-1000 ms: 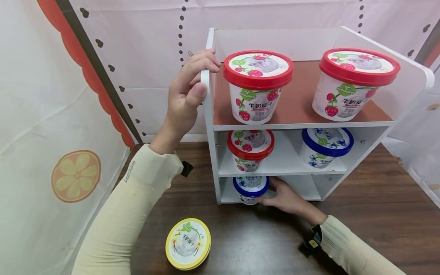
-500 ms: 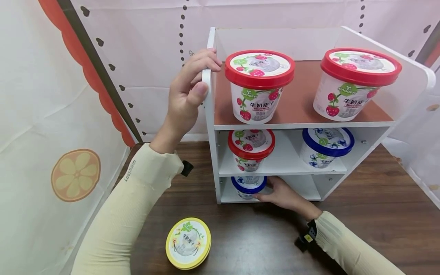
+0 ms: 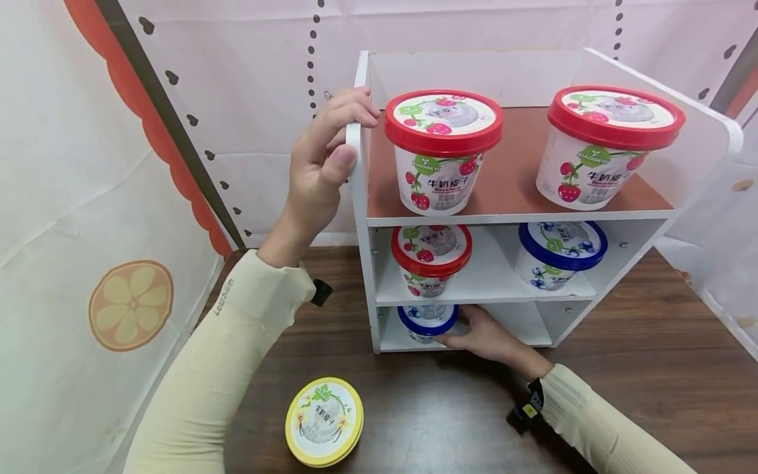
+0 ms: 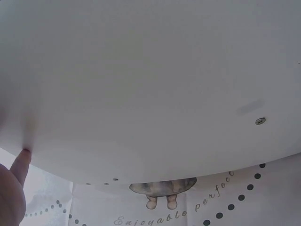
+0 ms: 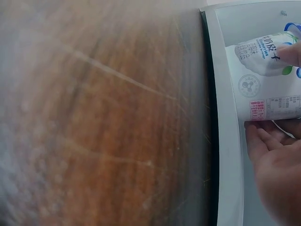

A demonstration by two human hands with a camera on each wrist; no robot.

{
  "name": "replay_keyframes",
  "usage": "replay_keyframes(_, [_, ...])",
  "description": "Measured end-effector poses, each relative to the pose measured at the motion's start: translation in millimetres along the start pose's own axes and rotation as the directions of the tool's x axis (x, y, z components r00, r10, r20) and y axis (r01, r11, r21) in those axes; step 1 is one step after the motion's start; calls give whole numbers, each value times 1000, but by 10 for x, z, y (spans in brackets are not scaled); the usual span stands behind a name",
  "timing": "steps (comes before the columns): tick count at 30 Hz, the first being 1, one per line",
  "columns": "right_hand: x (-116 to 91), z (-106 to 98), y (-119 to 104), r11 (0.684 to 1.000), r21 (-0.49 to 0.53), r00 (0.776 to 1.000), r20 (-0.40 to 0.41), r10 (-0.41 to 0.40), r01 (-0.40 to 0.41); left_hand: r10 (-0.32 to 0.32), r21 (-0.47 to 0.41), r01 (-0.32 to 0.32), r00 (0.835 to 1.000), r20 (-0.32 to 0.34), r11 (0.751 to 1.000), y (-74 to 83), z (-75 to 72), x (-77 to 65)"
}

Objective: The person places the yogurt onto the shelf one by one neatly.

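Observation:
My left hand (image 3: 322,148) grips the upper front of the white shelf unit's left side panel (image 3: 358,178), fingers over the edge and thumb on the outer face. In the left wrist view that panel (image 4: 141,94) fills most of the picture, one fingertip against it. On the bottom shelf, at the left, stands a blue-lidded ice cream tub (image 3: 429,318) with blueberry print. My right hand (image 3: 488,334) holds it from the right. The right wrist view shows the thumb on one side of the tub (image 5: 263,94) and the fingers on the other.
Two large red-lidded strawberry tubs (image 3: 441,151) stand on the brown top. The middle shelf bears a red-lidded tub (image 3: 431,258) at left and a blue-lidded one (image 3: 561,253) at right. A yellow-lidded tub (image 3: 324,421) stands on the dark wooden table (image 3: 426,421).
My right hand has pushed the blue-lidded tub slightly left and deeper onto the bottom shelf, mostly in the first half second. The left hand keeps its hold on the panel.

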State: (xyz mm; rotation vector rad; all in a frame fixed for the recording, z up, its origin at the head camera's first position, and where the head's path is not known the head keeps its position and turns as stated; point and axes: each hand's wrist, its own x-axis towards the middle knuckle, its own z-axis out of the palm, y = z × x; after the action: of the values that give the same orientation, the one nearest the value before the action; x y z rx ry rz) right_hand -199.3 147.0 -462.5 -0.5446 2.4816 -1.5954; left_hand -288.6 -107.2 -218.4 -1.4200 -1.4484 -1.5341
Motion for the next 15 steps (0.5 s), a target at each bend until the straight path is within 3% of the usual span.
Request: replay_keyframes(15, [-57, -20, -6, 999, -38, 999, 2, 36, -36, -7, -2, 7, 1000, -2, 1000, -5, -6, -5])
